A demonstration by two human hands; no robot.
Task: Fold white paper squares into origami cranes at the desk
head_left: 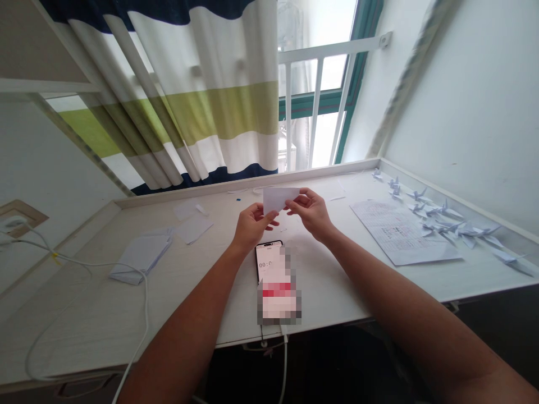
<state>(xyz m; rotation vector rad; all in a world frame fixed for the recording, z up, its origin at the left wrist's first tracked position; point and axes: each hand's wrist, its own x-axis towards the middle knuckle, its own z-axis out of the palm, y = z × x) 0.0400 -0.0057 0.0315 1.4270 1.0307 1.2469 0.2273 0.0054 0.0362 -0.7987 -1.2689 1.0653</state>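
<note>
A small white sheet of paper (278, 197) is held up over the middle of the desk, between both hands. My left hand (254, 224) pinches its lower left corner, thumb in front. On the other side, my right hand (309, 212) grips the right part with thumb and fingers. The paper looks flat from here; any fold in it cannot be made out. Just below the hands lies a phone (263, 275) with a timer-like display, partly blurred out, and a cable at its lower end.
A stack of white paper (141, 255) and loose sheets (192, 229) lie left. Several folded paper cranes (442, 210) line the right edge beside a printed sheet (396, 235). A white cable (145, 303) crosses the desk's left side. Curtain (219, 112) and window railing (318, 101) stand behind.
</note>
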